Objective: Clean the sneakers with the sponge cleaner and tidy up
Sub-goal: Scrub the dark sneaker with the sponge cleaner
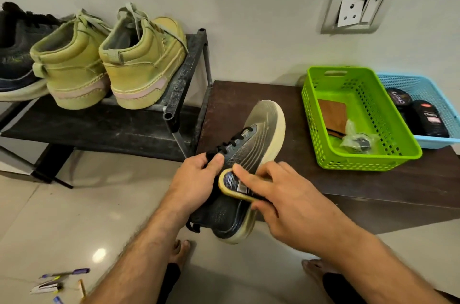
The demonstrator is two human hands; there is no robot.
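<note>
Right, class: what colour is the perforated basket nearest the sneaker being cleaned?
Bright green basket, seen best in the head view, beside a light blue one.

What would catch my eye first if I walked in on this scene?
Probably the dark sneaker held at centre, its toe resting on the brown table: the left hand grips it by the laces while the right hand presses a sponge cleaner against its side. Next, the bright green basket on the table to the right, and the yellow-green high-tops on the shoe rack at left.

Dark grey sneaker [239, 166], cream sole; green basket [358, 161]; blue basket [433, 141]; olive shoes [142, 62].
</note>
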